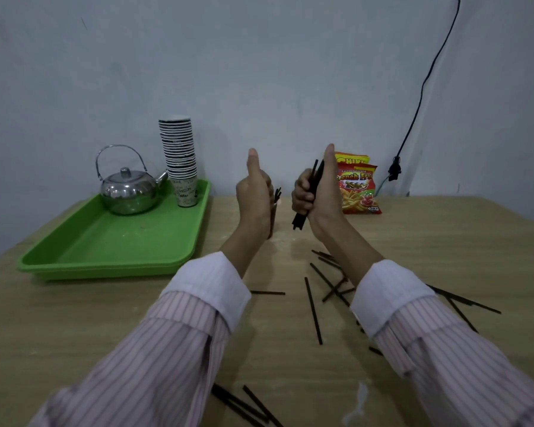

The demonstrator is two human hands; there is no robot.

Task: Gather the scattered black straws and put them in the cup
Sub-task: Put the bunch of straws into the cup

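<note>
Both hands are raised over the middle of the table [444, 241], thumbs pointing up. The right hand [316, 195] grips a bundle of black straws [314, 181], fingers curled round its middle. The bundle's long axis runs close to upright with a slight lean: the top ends tip toward the upper right beside the thumb, and the bottom ends poke out below the fist toward the lower left. The left hand [255, 195] appears to be wrapped round the cup [273, 221], though only a thin sliver of its side shows past the palm; the fingers are mostly hidden. A few straws already in it [278, 194] stick up at the cup's mouth. The cup lies just left of the bundle in the frame, near but apart, with its mouth a little above the bundle's lower ends, so the right hand is the one to carry the bundle up and across to the left. Many loose straws [313, 309] lie flat lower in the frame, pointing in all directions, mostly under and beside the right forearm. At the left, well apart, a green tray [105, 241] carries a steel kettle [128, 192] and a stack of paper cups [179, 155].
</note>
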